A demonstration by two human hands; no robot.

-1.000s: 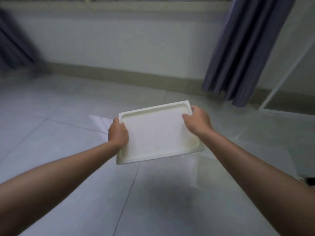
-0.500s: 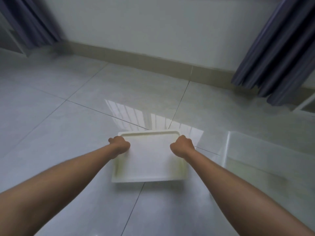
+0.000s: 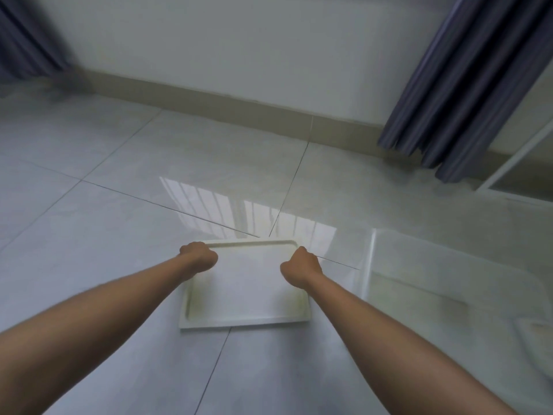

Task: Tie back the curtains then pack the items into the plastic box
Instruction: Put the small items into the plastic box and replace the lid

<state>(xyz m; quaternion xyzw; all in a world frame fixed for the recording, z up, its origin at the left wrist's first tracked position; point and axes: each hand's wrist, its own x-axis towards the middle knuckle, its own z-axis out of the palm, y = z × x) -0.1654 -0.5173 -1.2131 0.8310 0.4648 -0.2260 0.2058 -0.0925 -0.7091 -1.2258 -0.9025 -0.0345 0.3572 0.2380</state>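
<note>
- White lid (image 3: 248, 292) lies flat on the tiled floor (image 3: 104, 235).
- Left hand (image 3: 200, 258) curls round the lid's left far edge.
- Right hand (image 3: 300, 265) curls round its right far edge.
- Clear plastic box (image 3: 371, 265) sits just right of the lid.

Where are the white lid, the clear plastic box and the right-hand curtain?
white lid (image 3: 248, 283): head view, flat middle.
clear plastic box (image 3: 368, 265): head view, left wall.
right-hand curtain (image 3: 466, 94): head view, hanging folds.

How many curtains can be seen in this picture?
2. One dark curtain hangs at the upper right, its hem near the floor. The other curtain, blurred, is at the upper left corner. More may lie outside the frame.
</note>
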